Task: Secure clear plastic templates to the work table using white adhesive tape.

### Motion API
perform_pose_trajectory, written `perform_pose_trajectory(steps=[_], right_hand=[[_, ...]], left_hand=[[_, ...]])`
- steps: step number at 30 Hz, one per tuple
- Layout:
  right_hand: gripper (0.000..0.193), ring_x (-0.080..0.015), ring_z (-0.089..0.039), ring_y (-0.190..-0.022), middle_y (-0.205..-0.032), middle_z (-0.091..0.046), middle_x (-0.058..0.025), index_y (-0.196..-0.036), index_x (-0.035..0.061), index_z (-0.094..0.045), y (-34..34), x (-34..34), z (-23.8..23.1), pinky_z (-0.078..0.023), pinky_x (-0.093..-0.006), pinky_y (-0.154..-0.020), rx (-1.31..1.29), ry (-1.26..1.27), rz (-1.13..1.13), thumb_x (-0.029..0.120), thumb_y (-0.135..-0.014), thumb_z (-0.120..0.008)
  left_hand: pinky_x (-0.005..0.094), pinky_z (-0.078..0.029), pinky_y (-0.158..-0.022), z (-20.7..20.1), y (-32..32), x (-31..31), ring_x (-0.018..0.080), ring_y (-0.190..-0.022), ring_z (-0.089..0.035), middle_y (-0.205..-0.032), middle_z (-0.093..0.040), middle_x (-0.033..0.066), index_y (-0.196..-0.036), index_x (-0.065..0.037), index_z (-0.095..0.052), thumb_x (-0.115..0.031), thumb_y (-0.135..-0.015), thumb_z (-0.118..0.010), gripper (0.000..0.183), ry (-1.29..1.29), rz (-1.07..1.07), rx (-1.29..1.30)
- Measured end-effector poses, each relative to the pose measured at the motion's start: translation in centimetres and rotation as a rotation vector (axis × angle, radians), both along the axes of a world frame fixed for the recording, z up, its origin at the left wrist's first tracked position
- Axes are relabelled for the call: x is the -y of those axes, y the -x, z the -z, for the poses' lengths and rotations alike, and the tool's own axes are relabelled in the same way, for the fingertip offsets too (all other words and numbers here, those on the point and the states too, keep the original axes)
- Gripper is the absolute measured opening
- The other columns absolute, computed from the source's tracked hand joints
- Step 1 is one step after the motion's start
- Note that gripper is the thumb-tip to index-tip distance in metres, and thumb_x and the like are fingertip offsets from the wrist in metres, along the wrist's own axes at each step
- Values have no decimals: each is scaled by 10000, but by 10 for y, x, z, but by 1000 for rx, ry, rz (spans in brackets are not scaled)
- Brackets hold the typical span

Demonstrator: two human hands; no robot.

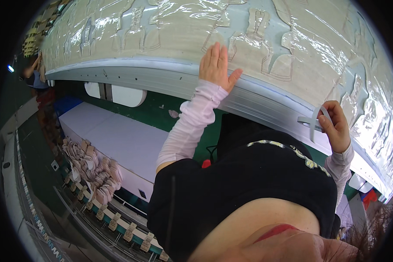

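My left hand (215,65) lies palm down with its fingers stretched out, at the near edge of a long cutting table. Beneath its fingertips is a beige sheet (183,30) under shiny clear film. Outlined cut pieces (278,67) show in the sheet, and pale blue gaps lie between them. Farther right, my right hand (336,126) is pinched on a narrow white strip (313,124). The strip curls into loops and hangs over the table's edge; whether it is tape cannot be made out.
A grey metal rail (161,80) runs along the table's near side. At the lower left stands a long white table (118,124), with piles of pinkish-beige cut pieces (102,174) beside it. Below is a line of hanging tags (129,231). Another person (37,81) stands at the far left.
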State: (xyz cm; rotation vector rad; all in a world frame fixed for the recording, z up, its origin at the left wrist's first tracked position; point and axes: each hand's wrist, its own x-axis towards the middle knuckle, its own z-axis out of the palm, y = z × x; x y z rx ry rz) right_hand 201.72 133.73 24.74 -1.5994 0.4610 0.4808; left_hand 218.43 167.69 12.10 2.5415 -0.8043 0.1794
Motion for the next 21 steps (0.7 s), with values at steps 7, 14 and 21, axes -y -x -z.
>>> perform_pose_trajectory(steps=[7,14,21], right_hand=[[220,-30,-467,-747,-944,-560,27,-1147,67,-505,-4,-1,5,-382,-189,-616,-25,-19,-26,142,-974,-619],[222,-31,-464,-745,-948,-558,18,-1139,62,-496,-7,-1,4,-378,-182,-609,-5,5,-45,153,-979,-620],[222,-33,-464,-735,-936,-556,19,-1136,65,-496,-6,0,7,-378,-183,-604,-11,1,-54,155,-977,-622]], left_hand=[[560,-303,-1121,0,-12,-9,406,-1318,-451,-1419,-497,222,-1374,2,-488,-635,-920,-544,785,-200,23,-212],[562,-302,-1123,4,-32,-22,430,-1344,-418,-1412,-501,223,-1339,26,-505,-629,-928,-528,773,-233,-174,-9],[550,-280,-1144,30,-117,-108,388,-1403,-364,-1486,-426,234,-1406,41,-450,-653,-920,-525,851,-320,-561,-47]])
